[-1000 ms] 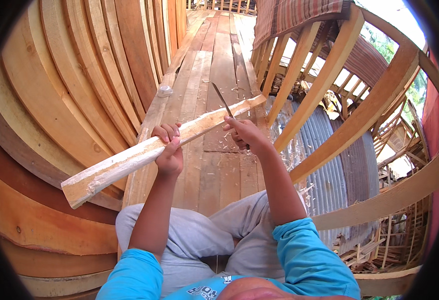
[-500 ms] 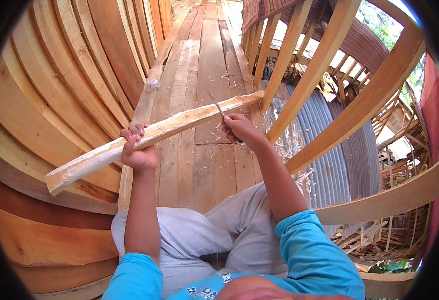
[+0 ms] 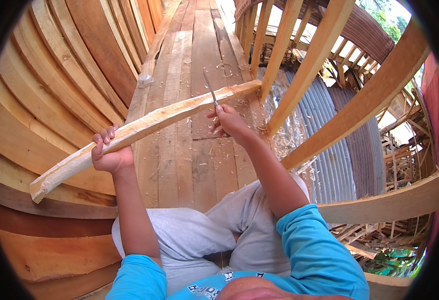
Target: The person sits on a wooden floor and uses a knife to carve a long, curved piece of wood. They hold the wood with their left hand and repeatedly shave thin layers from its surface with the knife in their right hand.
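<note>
A long, pale wooden beam [image 3: 152, 122] slants across in front of me, its near end low at the left and its far end against the railing posts at the right. Partly shaved, its upper face is rough and light. My left hand [image 3: 112, 151] grips the beam toward its near end, fingers wrapped over the edge. In my right hand [image 3: 228, 121] is a knife [image 3: 209, 88] with a thin, pointed blade. The blade crosses the beam's upper face near the far end. The knife's handle is mostly hidden by my fingers.
Wood shavings [image 3: 219, 150] lie scattered over the plank floor [image 3: 177, 165]. A wall of boards [image 3: 44, 100] stands at the left, with a small clear plastic item [image 3: 145, 81] beside it. Slatted railing posts [image 3: 309, 70] rise at the right; beyond them are corrugated metal sheets [image 3: 329, 145].
The beam and my left hand have shifted left and slightly farther away. My right hand has moved a little up and left, and the knife's blade now points more steeply upward.
</note>
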`<state>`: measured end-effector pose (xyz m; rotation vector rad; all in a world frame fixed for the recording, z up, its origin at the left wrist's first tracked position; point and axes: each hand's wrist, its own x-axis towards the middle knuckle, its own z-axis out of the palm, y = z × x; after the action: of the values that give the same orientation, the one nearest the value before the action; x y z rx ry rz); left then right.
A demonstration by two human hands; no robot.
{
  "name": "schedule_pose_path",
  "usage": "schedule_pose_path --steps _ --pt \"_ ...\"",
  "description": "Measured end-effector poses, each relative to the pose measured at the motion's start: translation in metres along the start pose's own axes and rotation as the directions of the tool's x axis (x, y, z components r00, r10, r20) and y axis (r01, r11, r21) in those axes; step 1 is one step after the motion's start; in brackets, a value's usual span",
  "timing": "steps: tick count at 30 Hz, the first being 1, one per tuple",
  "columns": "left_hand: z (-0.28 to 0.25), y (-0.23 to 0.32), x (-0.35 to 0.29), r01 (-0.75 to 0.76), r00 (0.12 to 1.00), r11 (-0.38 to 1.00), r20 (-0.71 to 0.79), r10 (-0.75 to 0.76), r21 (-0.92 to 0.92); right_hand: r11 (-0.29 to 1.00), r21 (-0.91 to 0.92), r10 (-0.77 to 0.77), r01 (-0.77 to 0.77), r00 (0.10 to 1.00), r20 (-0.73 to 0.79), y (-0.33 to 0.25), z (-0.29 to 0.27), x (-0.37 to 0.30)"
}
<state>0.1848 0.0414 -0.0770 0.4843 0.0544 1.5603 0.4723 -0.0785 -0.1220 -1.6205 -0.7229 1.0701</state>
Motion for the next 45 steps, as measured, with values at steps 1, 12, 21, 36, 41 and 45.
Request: schedule_pose_path --steps 1,12,21,36,41,45 --pt "0.000 0.001 0.000 0.002 1.000 1.000 -0.011 -0.002 -0.007 1.000 -0.001 -0.007 0.007 1.000 -0.016 0.000 0.002 -0.001" --pt "0.070 0.029 -0.037 -0.058 0.980 0.996 0.192 0.044 0.067 0.993 0.068 -0.094 0.098 0.993 -0.067 0.001 -0.005 -0.001" --pt "0.067 0.071 -0.024 -0.050 0.992 0.994 0.120 0.038 0.101 0.997 0.057 -0.044 0.045 0.999 -0.026 -0.004 0.003 -0.007" --pt "0.045 0.037 -0.021 -0.271 0.942 0.957 0.233 0.243 0.099 0.943 -0.194 -0.278 0.269 0.960 -0.019 -0.003 0.027 -0.028" --pt "0.035 0.044 -0.015 -0.157 0.914 0.982 0.391 0.105 0.104 0.862 -0.325 -0.420 0.389 0.907 -0.028 -0.010 0.037 -0.040" --pt "0.042 0.040 -0.018 -0.181 0.937 0.977 0.320 0.137 0.111 0.802 -0.358 -0.495 0.478 0.868 0.049 -0.006 0.042 -0.038"
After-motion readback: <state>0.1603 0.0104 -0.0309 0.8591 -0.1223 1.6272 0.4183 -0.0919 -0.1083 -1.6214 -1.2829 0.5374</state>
